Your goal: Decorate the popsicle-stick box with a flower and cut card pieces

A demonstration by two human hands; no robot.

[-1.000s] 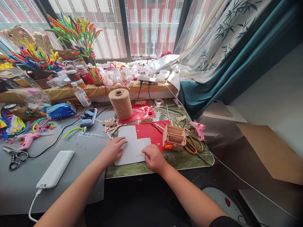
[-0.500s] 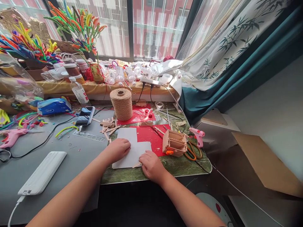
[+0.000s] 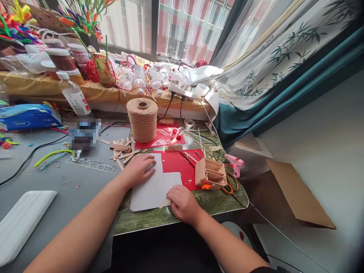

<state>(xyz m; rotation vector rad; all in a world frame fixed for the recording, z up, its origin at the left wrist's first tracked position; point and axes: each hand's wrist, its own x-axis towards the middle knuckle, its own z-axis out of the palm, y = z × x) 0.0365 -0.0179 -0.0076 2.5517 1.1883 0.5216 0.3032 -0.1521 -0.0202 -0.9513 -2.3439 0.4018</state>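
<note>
My left hand [image 3: 140, 168] lies flat, fingers out, pressing down on a white L-shaped card [image 3: 152, 187] on the green table mat [image 3: 216, 199]. At the card's lower right corner my right hand [image 3: 182, 203] is curled, pinching a thin wooden stick [image 3: 165, 203] against the card's edge. A red sheet [image 3: 178, 163] lies under the card's far side. Just right of my hands stands a small box built of wooden sticks [image 3: 211, 173].
A twine spool [image 3: 142, 118] stands behind the card, with loose wooden sticks [image 3: 121, 148] to its left. Orange scissors [image 3: 230, 185] and a pink glue gun [image 3: 234, 163] lie at the mat's right edge. A white power bank [image 3: 21, 222] sits at the left. Clutter fills the windowsill.
The view has shifted right and downward. My right hand has slid down toward the card's lower right corner with the stick; my left hand stays pressed on the card.
</note>
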